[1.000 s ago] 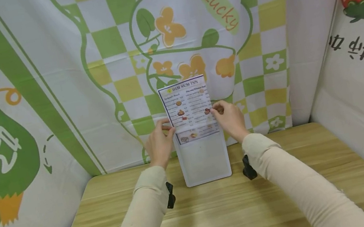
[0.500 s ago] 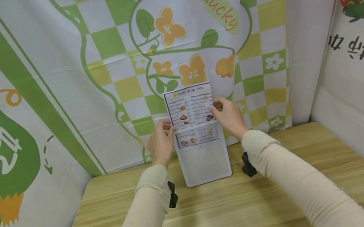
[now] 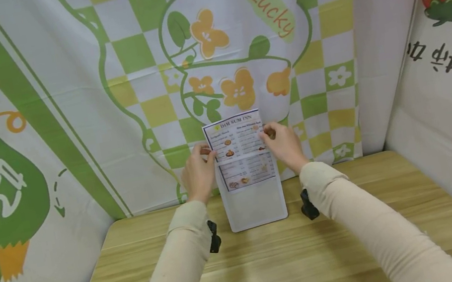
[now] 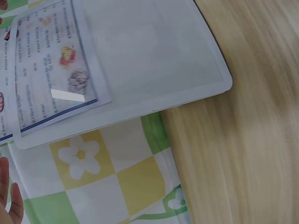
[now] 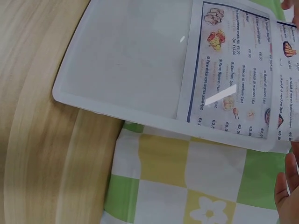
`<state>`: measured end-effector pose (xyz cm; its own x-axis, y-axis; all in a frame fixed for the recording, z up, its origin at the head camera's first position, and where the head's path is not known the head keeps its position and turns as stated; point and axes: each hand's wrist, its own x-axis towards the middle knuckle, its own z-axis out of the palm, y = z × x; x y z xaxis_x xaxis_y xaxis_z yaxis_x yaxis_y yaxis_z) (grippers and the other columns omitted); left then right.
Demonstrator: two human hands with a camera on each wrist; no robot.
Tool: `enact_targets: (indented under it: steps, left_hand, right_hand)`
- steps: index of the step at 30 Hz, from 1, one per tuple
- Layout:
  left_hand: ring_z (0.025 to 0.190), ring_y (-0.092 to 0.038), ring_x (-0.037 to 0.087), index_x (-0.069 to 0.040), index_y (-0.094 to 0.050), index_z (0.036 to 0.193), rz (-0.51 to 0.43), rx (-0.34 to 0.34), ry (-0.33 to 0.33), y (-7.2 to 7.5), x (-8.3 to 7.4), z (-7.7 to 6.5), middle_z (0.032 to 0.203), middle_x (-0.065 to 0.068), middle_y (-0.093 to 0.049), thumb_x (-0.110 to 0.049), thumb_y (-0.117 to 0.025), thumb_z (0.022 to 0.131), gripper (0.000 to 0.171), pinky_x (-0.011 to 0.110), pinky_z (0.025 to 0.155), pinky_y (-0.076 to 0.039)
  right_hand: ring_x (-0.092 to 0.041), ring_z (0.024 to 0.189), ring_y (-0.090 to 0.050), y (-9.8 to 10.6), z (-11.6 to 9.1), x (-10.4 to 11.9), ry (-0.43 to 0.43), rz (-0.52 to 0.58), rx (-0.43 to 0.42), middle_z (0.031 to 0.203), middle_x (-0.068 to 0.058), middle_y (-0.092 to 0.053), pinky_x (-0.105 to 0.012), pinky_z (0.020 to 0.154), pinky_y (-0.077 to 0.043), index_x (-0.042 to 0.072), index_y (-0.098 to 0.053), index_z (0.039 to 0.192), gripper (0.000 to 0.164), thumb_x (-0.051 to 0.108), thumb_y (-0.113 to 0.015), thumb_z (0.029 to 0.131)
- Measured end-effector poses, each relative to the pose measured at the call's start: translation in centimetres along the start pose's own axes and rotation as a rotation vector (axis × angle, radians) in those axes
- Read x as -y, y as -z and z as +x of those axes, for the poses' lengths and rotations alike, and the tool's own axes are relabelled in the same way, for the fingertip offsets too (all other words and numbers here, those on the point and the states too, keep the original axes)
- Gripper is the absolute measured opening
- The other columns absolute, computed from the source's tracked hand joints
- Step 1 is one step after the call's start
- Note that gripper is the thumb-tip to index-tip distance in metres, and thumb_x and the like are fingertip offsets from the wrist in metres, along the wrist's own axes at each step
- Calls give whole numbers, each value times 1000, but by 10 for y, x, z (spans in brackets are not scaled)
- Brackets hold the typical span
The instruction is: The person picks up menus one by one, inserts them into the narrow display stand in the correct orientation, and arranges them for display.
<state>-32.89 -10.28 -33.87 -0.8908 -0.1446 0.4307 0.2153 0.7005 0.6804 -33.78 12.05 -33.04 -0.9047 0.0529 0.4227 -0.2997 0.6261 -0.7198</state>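
A printed menu sheet (image 3: 235,135) headed "DIM SUM INN" is partly inside a clear, white-edged menu holder (image 3: 257,207). Its lower part shows through the holder's front, tilted slightly, while the upper part sticks out above the rim. My left hand (image 3: 198,173) pinches the sheet's left edge near that rim. On the opposite edge, my right hand (image 3: 284,144) pinches the sheet between thumb and fingers. In the left wrist view the sheet's bottom edge lies within the holder (image 4: 154,51); only some fingers (image 4: 17,203) show. The right wrist view shows the holder (image 5: 126,60) from its other side.
The holder stands upright on a wooden table (image 3: 267,270), near its back edge. Behind it hangs a green, yellow and white checked curtain (image 3: 133,54). Printed cloth walls (image 3: 439,88) close in both sides. A black wrist device (image 3: 308,204) sits under each forearm.
The menu sheet has slid farther down into the holder, and its top edge sits lower. It straightened half a second ago and now tilts slightly again. The holder stays in place.
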Motion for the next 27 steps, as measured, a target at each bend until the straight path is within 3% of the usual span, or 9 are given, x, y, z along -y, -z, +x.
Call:
enact_targets:
  steps: [8, 16, 27]
  left_hand:
    - [82, -65, 18, -17, -65, 114, -7, -12, -16, 0, 0, 1, 106, -2, -71, -31, -60, 100, 21, 36, 69, -46]
    - [76, -64, 17, -16, -66, 107, 43, -25, -5, -1, 7, -1, 100, -3, -72, -31, -61, 99, 17, 34, 63, -44]
    - [77, -65, 18, -17, -67, 111, 67, -7, -7, 2, 7, 0, 102, -3, -73, -32, -62, 99, 20, 34, 63, -44]
  right_hand:
    - [-24, 88, -59, -3, -2, -4, -18, 12, -3, 104, -8, -69, -39, 77, -48, 6, -66, 116, 26, 25, -62, 99]
    - [-22, 89, -59, 5, 7, 10, 32, 65, -25, 106, -7, -68, -38, 75, -47, 8, -66, 116, 23, 24, -60, 100]
    - [-23, 91, -59, 12, 11, 18, 49, 88, -18, 104, -8, -68, -38, 79, -48, 7, -67, 113, 20, 21, -63, 99]
